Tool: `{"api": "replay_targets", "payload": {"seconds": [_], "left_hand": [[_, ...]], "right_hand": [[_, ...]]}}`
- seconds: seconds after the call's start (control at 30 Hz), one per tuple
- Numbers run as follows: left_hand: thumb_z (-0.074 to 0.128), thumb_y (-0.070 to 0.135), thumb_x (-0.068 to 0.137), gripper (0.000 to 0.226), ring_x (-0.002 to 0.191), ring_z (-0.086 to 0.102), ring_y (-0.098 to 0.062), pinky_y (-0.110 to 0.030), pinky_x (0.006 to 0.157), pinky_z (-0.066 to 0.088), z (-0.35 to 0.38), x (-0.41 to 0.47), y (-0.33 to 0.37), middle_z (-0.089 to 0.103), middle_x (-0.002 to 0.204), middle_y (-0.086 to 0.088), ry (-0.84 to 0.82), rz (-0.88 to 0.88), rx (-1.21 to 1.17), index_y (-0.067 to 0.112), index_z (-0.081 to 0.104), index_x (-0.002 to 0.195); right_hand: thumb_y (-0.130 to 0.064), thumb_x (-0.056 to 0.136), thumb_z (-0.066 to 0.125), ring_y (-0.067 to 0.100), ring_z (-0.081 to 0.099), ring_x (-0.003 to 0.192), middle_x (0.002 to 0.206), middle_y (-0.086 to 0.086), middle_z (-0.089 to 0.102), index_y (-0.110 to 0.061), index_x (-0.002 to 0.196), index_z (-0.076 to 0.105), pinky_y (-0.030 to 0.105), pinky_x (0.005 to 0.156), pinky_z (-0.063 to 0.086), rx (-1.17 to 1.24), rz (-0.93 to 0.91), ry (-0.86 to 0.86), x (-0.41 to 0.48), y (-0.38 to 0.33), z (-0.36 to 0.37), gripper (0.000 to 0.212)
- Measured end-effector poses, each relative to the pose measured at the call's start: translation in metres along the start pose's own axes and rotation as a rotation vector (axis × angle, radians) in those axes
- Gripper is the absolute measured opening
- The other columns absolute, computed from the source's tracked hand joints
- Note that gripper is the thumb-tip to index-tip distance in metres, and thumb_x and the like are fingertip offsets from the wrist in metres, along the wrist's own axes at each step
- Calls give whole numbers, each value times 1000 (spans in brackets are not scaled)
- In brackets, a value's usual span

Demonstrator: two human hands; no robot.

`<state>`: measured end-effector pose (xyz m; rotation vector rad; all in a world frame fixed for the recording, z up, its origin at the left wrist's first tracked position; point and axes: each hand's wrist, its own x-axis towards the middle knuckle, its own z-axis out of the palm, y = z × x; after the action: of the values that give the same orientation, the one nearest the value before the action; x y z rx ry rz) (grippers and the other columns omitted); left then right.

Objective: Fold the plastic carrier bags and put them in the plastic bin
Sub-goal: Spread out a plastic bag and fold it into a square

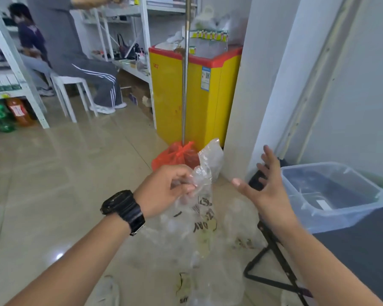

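Plastic bunches in the left hand (pixel 166 186), whose curled fingers and thumb pinch the crumpled upper part of a clear carrier bag (pixel 208 164). The bag hangs in the air above the floor (pixel 64 173), its printed lower part trailing down between the two forearms. A black watch (pixel 124 208) sits on the left wrist. The right hand (pixel 268 191) is spread wide, palm toward the bag, just beside it and holding nothing. The translucent plastic bin (pixel 329 219) stands to the right on a dark worktop (pixel 358 250). More clear bags (pixel 208 283) lie on the floor below. Beyond them, a red bag (pixel 175 154) sits by a yellow chest freezer (pixel 206 100).
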<state>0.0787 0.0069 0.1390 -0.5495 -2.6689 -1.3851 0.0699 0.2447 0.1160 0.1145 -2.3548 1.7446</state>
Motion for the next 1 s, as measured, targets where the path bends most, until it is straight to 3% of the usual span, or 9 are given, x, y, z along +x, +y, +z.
{"api": "replay_targets", "payload": {"seconds": [0.07, 0.2, 0.3, 0.43, 0.57, 0.67, 0.8, 0.9, 1.0], "left_hand": [[67, 6, 89, 13, 73, 68, -5, -13, 74, 48, 1, 4, -2, 69, 80, -7, -82, 47, -10, 2, 69, 76], [70, 10, 87, 11, 63, 70, -18, -24, 69, 54, -7, 7, -15, 73, 73, -6, -147, 16, -66, 3, 73, 79], [72, 26, 81, 14, 52, 61, -14, -22, 55, 49, -18, 4, -29, 72, 70, -12, -93, -49, -66, 15, 73, 73], [76, 30, 80, 20, 35, 39, -3, -14, 43, 32, -38, 4, -49, 59, 44, 2, 121, -211, 83, 15, 70, 67], [78, 33, 75, 14, 47, 50, -3, -22, 53, 42, -46, -3, -54, 68, 57, 10, 182, -171, 98, 23, 72, 68], [80, 22, 70, 10, 48, 53, -1, -12, 50, 42, -50, -7, -48, 69, 60, 5, 220, -95, -91, 16, 72, 67], [79, 1, 71, 11, 57, 63, -3, -11, 54, 47, -53, -14, -43, 73, 67, 2, 129, -142, -225, 9, 73, 76], [77, 0, 77, 20, 71, 68, -4, -15, 70, 50, -45, -14, -37, 75, 77, 2, 136, -79, -77, 19, 74, 73], [77, 9, 80, 9, 80, 69, -6, -22, 80, 52, -15, -10, -11, 74, 81, 7, 46, 43, -6, 18, 75, 80]], "right_hand": [[-34, 76, 83, 3, 34, 140, 157, -15, 33, -43, 153, 24, 33, 114, 31, 117, 89, -194, 20, 9, -5, 96], [-17, 82, 75, 26, 64, 115, 122, 12, 68, -12, 128, 63, 57, 113, 38, 254, 176, -459, 44, 23, -2, 48], [-15, 74, 76, 28, 67, 94, 101, 16, 71, -5, 111, 70, 56, 106, 46, 262, 241, -353, 50, 23, -8, 38], [-5, 73, 77, 14, 65, 73, 83, 11, 63, -6, 116, 66, 28, 79, 57, 259, 177, -113, 54, 23, -20, 44], [-23, 65, 82, 31, 68, 89, 91, 13, 69, -11, 126, 60, 47, 91, 54, 348, 232, -195, 38, 21, -15, 66], [-20, 83, 73, 33, 73, 89, 103, 17, 76, -7, 110, 71, 39, 76, 60, 289, 281, -274, 25, 18, -17, 30], [-15, 93, 67, 26, 58, 67, 78, 8, 70, -10, 91, 70, 18, 46, 46, 177, 231, 35, 22, 22, -28, 6], [-24, 83, 77, 22, 55, 108, 117, -1, 63, -19, 120, 60, 38, 93, 48, -417, -32, 187, 6, 9, -20, 41], [-46, 74, 81, -2, 30, 129, 139, -23, 44, -35, 142, 43, 36, 119, 17, -615, -353, -127, -20, -21, 23, 79]]}}
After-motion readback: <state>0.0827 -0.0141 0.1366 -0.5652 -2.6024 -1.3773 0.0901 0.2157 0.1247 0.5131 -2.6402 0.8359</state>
